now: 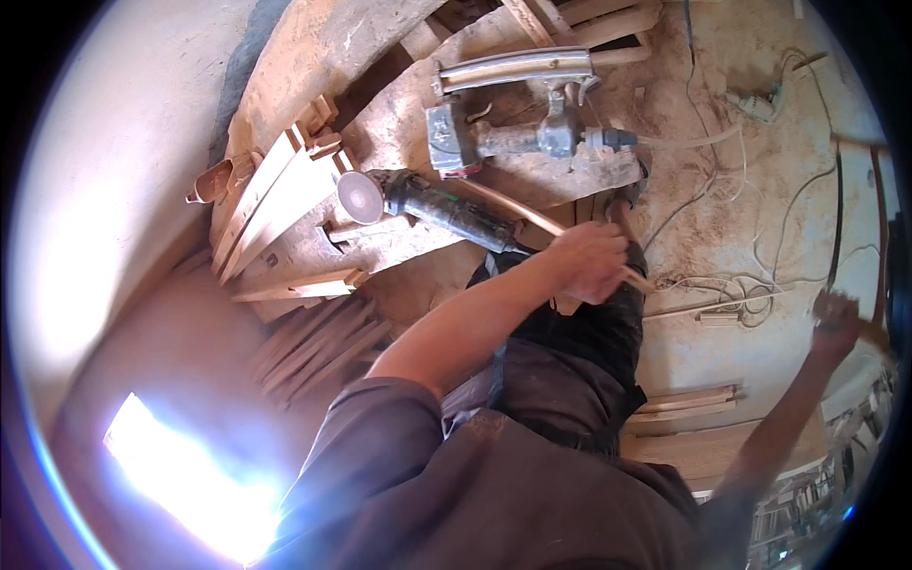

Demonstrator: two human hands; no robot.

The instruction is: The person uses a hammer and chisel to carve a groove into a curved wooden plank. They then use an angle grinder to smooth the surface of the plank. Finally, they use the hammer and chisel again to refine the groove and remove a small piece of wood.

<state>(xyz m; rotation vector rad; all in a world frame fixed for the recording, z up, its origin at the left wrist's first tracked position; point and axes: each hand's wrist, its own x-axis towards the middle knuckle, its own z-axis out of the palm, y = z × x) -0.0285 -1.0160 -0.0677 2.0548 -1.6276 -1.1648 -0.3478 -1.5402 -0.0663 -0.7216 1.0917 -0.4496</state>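
My left hand (591, 261) is closed around a thin wooden strip (513, 207), which slants from beside the nail gun down past my fist. Out at the far right, my right hand (836, 328) is blurred and closed on a brownish piece that I cannot make out. The nail gun (503, 138) lies on the dusty work surface (389, 142) ahead of my left hand. Just left of the strip rests an angle grinder (446, 211) with a round disc. A hammer (366, 230) lies beside the grinder, partly covered by it.
Cut wooden pieces (275, 204) are stacked at the left of the surface. More wooden strips (323, 347) lie below its near edge. Cables (750, 285) snake over the floor at right, near several boards (684, 404). Strong light glares at lower left.
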